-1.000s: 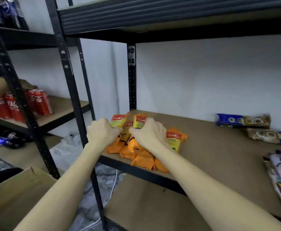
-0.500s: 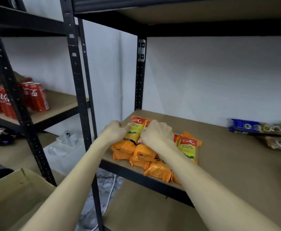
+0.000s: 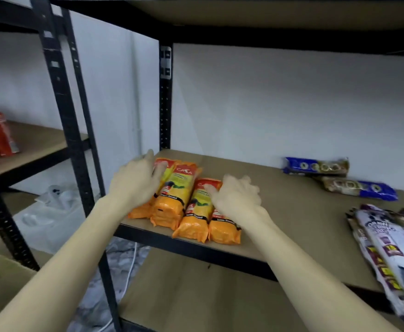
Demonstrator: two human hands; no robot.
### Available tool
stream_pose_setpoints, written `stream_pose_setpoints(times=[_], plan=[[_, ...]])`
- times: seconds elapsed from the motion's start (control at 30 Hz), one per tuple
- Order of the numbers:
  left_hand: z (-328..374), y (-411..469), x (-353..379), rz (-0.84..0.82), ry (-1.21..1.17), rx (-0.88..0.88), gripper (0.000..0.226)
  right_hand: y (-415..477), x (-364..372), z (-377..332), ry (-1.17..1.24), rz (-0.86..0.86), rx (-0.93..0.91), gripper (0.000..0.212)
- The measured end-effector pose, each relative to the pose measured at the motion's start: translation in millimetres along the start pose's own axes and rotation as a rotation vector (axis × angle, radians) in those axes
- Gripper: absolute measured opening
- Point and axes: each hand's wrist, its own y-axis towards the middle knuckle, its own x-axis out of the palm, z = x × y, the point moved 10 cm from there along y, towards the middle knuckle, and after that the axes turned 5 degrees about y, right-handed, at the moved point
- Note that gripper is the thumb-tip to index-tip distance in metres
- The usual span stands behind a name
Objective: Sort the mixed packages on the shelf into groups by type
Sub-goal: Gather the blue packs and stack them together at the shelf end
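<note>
At the centre of the frame, four orange packets point(image 3: 184, 204) lie side by side at the front left corner of the shelf point(image 3: 292, 212). Our left hand point(image 3: 136, 183) rests on the leftmost packet with fingers spread, gripping nothing. Our right hand point(image 3: 237, 197) lies open-fingered over the two rightmost, while blue packets point(image 3: 316, 166) sit at the right.

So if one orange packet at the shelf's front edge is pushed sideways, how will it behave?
The orange packets look like glossy film, so one would probably slide easily. They lie flat and are oblong, so rolling seems unlikely. Their ends overhang the shelf edge slightly, so one might slip off.
</note>
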Motion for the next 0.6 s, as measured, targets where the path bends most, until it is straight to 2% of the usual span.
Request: stream_pose_setpoints(times=[0.03,0.1,0.2,0.33,0.43,0.6], plan=[[12.2,-7.9,-1.2,0.024,-0.008,0.054,0.06,-4.4,9.7,16.5,0.001,-0.064,0.027,0.073],[19.5,-16.1,18.8,-0.069,0.019,0.096,0.066,-11.5,18.8,35.0,0.045,-0.126,0.029,0.079],[5.2,-15.6,50.6,-0.23,0.034,0.043,0.074,-12.0,7.1,45.2,0.117,-0.092,0.047,0.072],[5.2,-19.7,52.6,-0.236,0.059,0.03,0.067,-12.9,-9.0,50.2,0.184,0.04,0.113,0.056],[10.0,-24.5,50.0,-0.238,0.075,0.013,0.059,-17.1,-18.8,27.2,0.27,0.15,0.043,0.051],[12.3,-25.9,49.2,-0.24,0.098,0.01,0.056,-13.0,-4.1,-24.2,0.34,0.107,-0.036,0.049]])
